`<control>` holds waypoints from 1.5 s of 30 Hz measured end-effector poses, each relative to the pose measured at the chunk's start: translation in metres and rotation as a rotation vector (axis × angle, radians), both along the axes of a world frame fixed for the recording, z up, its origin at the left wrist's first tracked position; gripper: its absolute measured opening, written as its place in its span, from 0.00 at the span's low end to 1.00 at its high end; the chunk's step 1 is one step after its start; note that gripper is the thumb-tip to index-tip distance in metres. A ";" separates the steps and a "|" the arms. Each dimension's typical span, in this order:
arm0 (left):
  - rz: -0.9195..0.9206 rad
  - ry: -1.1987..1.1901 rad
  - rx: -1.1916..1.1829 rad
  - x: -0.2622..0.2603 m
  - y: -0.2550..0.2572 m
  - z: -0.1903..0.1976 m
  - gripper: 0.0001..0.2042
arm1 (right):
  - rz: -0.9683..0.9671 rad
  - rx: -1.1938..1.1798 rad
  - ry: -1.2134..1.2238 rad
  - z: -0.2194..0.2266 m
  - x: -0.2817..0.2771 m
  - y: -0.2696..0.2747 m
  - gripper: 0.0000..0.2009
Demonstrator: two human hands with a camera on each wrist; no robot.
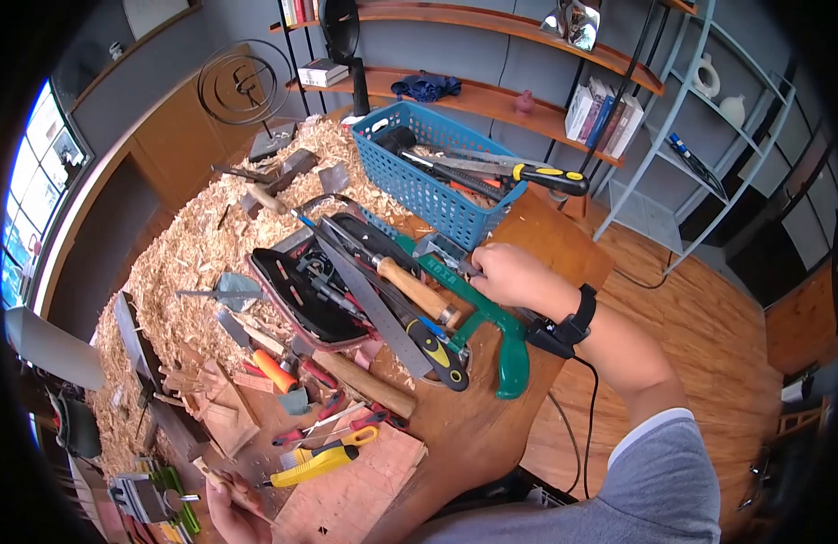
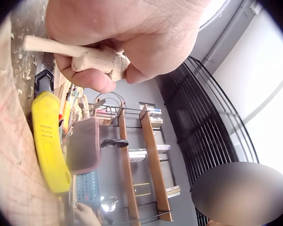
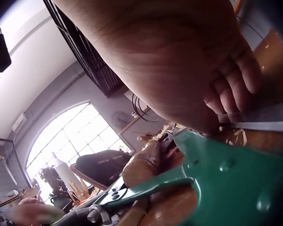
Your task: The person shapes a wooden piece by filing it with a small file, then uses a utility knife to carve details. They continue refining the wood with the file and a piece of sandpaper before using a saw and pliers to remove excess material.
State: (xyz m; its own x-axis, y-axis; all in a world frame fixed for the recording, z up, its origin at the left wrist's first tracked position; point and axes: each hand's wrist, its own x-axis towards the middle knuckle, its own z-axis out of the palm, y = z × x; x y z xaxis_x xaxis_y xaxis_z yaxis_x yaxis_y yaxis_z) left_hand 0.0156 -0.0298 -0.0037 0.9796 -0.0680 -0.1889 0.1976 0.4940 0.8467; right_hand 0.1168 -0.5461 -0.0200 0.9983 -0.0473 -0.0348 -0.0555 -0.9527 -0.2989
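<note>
My left hand point(image 1: 233, 512) pinches a small carved wooden piece point(image 2: 96, 60) with a thin stem and thicker body, held near the board's left edge. A yellow utility knife point(image 1: 314, 464) lies close to it on the pinkish wooden board point(image 1: 346, 494). At the basket's near corner, my right hand point(image 1: 518, 275) has its fingers curled at a silver metal tool point(image 1: 441, 249); the grip is largely hidden by the hand. Right beneath that hand lies a green pistol-handled saw frame point(image 1: 505, 340). In the right wrist view, the fingers point(image 3: 233, 89) curl down over a flat metal strip point(image 3: 259, 125).
A blue basket point(image 1: 437, 195) of tools stands at the back, a yellow-black handled saw point(image 1: 550, 177) across its rim. Wood shavings point(image 1: 179, 258) cover the table's left side. A black tool bag point(image 1: 301, 304), wooden mallet point(image 1: 360, 383), handsaw point(image 1: 382, 317) and chisels crowd the middle.
</note>
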 end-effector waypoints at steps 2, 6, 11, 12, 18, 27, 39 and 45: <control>-0.007 -0.013 0.002 0.002 -0.005 0.002 0.09 | 0.120 -0.006 -0.107 0.004 -0.001 -0.004 0.10; 0.017 0.016 0.045 0.004 -0.008 0.003 0.10 | 0.086 0.152 -0.156 0.094 0.004 -0.002 0.10; 0.016 -0.017 0.094 0.006 -0.016 0.008 0.11 | 0.003 -0.156 -0.269 0.151 0.039 -0.048 0.10; 0.022 -0.014 0.090 0.005 -0.016 0.008 0.11 | -0.008 -0.261 -0.228 0.155 0.042 -0.057 0.12; 0.017 0.007 0.096 0.007 -0.017 0.007 0.12 | -0.049 -0.321 0.110 0.157 0.027 -0.063 0.20; 0.080 0.013 0.111 0.016 -0.021 -0.016 0.10 | -0.034 -0.262 -0.143 0.136 0.023 -0.078 0.12; -0.036 0.018 0.099 0.017 -0.039 0.004 0.12 | 0.043 -0.171 -0.006 0.146 0.015 -0.049 0.13; -0.046 0.038 0.099 0.021 -0.044 0.004 0.12 | 0.040 -0.225 -0.071 0.141 0.011 -0.065 0.11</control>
State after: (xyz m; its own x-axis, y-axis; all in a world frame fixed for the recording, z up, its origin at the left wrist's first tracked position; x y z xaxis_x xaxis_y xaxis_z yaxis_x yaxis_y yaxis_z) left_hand 0.0365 -0.0740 0.0007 0.9680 -0.0918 -0.2335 0.2506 0.3977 0.8826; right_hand 0.1283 -0.6111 0.1214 0.9991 -0.0066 0.0425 -0.0031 -0.9968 -0.0805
